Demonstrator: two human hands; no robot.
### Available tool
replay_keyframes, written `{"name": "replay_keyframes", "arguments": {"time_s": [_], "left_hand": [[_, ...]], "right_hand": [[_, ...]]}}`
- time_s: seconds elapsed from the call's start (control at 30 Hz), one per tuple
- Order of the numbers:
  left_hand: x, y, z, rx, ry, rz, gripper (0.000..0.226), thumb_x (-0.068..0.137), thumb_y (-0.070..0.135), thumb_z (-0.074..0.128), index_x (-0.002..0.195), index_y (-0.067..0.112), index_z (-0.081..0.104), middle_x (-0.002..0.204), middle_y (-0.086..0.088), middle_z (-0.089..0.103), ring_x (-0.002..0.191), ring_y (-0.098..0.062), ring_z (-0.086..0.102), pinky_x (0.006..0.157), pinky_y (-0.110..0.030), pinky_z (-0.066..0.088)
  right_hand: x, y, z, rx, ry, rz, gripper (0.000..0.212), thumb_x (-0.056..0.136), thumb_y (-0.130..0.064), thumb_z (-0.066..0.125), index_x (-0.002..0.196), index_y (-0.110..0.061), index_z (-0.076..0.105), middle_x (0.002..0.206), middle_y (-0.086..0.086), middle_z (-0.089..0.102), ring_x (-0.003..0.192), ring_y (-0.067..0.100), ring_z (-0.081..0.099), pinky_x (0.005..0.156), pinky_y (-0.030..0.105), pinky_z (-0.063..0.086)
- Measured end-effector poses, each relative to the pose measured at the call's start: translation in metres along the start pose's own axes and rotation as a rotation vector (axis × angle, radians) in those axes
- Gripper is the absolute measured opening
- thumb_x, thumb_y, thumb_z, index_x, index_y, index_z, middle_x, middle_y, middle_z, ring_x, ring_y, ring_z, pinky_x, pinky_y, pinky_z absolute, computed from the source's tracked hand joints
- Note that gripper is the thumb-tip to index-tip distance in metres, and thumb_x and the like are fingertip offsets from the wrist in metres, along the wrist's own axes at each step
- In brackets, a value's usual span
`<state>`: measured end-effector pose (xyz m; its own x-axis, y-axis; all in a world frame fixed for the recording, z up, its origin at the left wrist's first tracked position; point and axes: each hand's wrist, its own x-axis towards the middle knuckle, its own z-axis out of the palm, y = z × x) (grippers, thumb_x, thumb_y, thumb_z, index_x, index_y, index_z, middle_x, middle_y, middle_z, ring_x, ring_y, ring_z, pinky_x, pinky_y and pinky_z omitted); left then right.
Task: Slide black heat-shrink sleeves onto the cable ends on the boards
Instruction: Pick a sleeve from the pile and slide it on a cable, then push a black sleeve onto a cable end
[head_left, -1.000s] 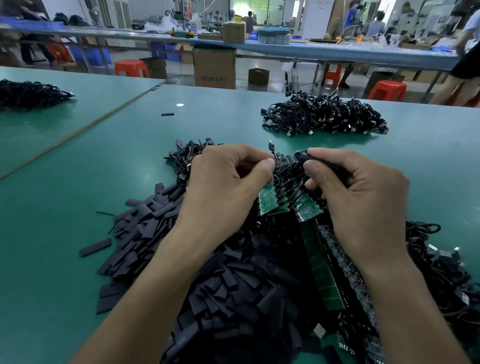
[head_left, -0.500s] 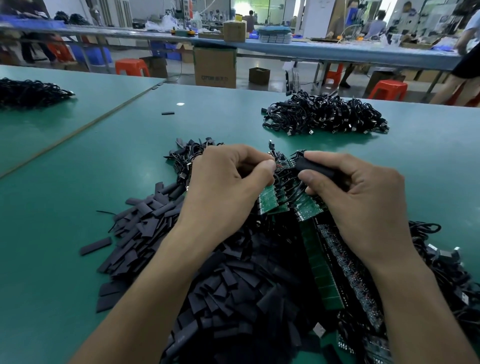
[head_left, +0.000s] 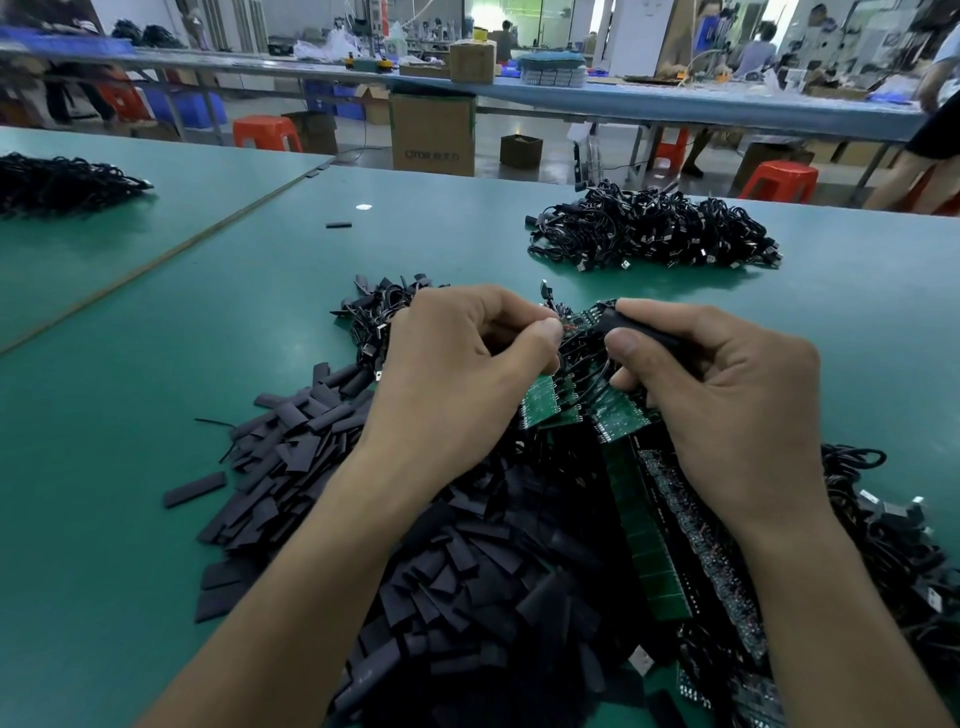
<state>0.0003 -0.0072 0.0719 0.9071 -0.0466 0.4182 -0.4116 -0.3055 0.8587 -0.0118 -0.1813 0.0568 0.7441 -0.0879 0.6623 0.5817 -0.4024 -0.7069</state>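
the sleeve (head_left: 641, 328) looked near weightless, a short soft black tube that would flatten under a hard squeeze and slip if held loosely. to my eye the place to hold it was along its body, back from the open mouth, so the mouth stayed round. the cable end (head_left: 566, 326) was thin and floppy, and i judged it wanted pinching close to its tip. the boards (head_left: 621, 413), green and stiff, lay fanned at the centre of the frame, just below both hands, with fine wires on them that i would not tug.

the right hand (head_left: 727, 410), right of centre, had thumb and forefinger curled round the sleeve, its mouth pointing left. the left hand (head_left: 457, 374), left of centre, was curled tight, thumb tip against fingers, pinching the cable end just beside that mouth; whether the wire had entered, i couldn't tell. the loose pile of sleeves (head_left: 457, 577) spread across the lower centre on the green table (head_left: 130, 467). a heap of cables (head_left: 654, 231) sat at upper right.
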Motion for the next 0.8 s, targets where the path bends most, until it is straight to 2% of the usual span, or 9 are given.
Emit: {"name": "replay_keyframes", "arguments": {"time_s": [0.3,0.4,0.53,0.8], "left_hand": [[-0.001,-0.0001,-0.0005,-0.025,-0.008,-0.007,0.012,0.091,0.021,0.07,0.081,0.027,0.073,0.068,0.013,0.073,0.058,0.005,0.065,0.057,-0.012,0.048],[-0.0009,-0.0002,-0.0009,-0.016,-0.018,-0.005,0.012,0.091,0.021,0.07,0.082,0.028,0.073,0.069,0.013,0.074,0.061,0.003,0.067,0.059,-0.014,0.05],[-0.0002,-0.0007,-0.0024,-0.018,-0.036,-0.007,0.011,0.092,0.021,0.069,0.083,0.027,0.074,0.068,0.012,0.073,0.056,0.0,0.063,0.055,-0.016,0.05],[0.0024,-0.0046,-0.0067,-0.048,-0.11,0.006,0.013,0.092,0.015,0.069,0.088,0.026,0.074,0.068,0.01,0.073,0.051,0.004,0.055,0.052,-0.008,0.039]], "right_hand": [[-0.0002,0.0014,-0.0001,0.003,0.038,0.025,0.021,0.087,-0.023,0.076,0.105,-0.033,0.072,0.083,-0.016,0.075,0.067,0.008,0.072,0.063,0.014,0.052],[-0.0001,0.0011,-0.0009,-0.012,0.016,0.025,0.026,0.085,-0.022,0.078,0.104,-0.038,0.07,0.086,-0.019,0.075,0.068,0.007,0.072,0.067,0.018,0.056],[0.0001,0.001,-0.0007,-0.039,-0.006,0.015,0.03,0.083,-0.023,0.079,0.103,-0.044,0.068,0.086,-0.02,0.074,0.069,0.007,0.073,0.073,0.025,0.059],[0.0004,0.0053,-0.002,0.015,-0.037,0.049,0.027,0.081,-0.024,0.078,0.102,-0.039,0.07,0.085,-0.018,0.075,0.067,0.006,0.072,0.065,0.012,0.053]]}}
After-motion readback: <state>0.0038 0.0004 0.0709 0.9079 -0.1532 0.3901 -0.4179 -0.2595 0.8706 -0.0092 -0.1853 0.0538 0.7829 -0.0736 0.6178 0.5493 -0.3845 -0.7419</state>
